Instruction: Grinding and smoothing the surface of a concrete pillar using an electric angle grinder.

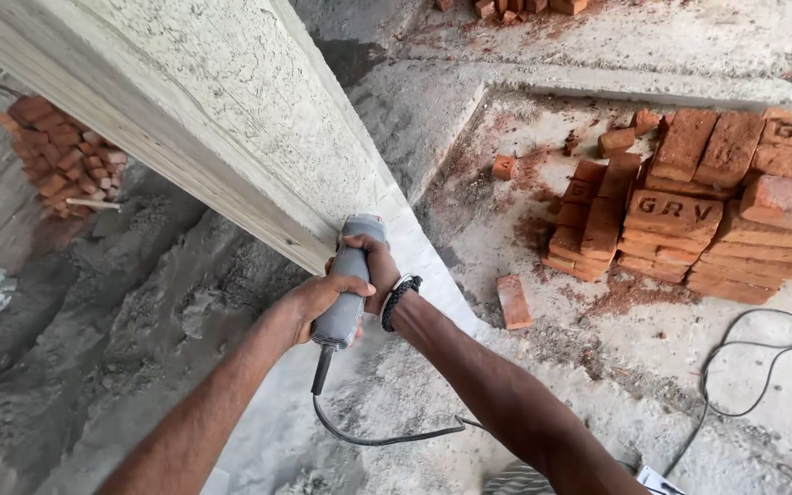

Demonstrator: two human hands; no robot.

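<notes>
Grinder: the grey grinder (346, 284) sits with its head pressed on the corner of the concrete column (231, 110).
Hands: left hand (318, 302) and right hand (379, 270) are both wrapped tight round it, keeping it steady.
Cord: the black cord (378, 438) hangs below the column.
Bricks: red bricks (689, 220) are stacked to the column's right.
</notes>
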